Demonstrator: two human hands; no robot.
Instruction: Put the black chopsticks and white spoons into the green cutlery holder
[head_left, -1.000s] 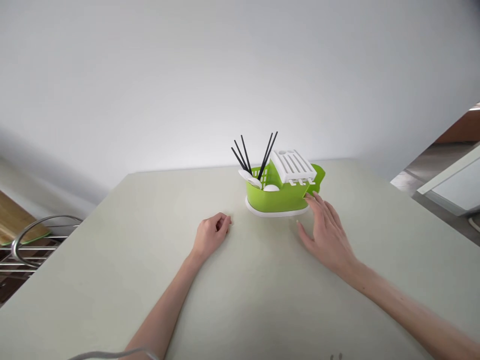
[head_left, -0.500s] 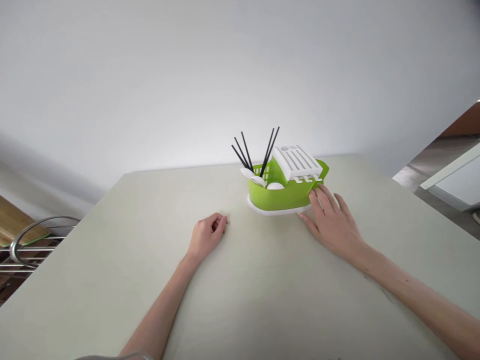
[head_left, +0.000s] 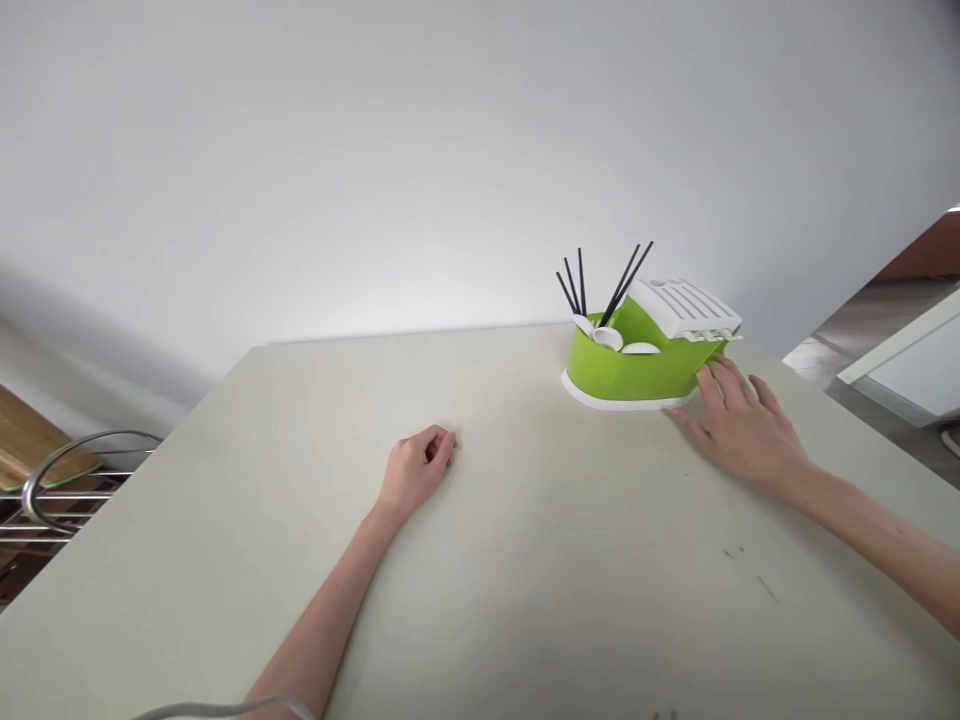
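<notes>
Resting my spread right hand [head_left: 744,430] against the green holder [head_left: 637,374] at the back right of the table [head_left: 525,540], my left hand [head_left: 416,466] loosely curled well apart from it, I judge the plastic light, stiff and slippery, best held low by its white base [head_left: 622,405]

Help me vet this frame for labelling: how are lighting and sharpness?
Head view: soft light, brightest low on the smooth grey wall, dimming toward top right; head view: the green and white plastic holder looks slightly soft, its thin black sticks distinguishable.
</notes>
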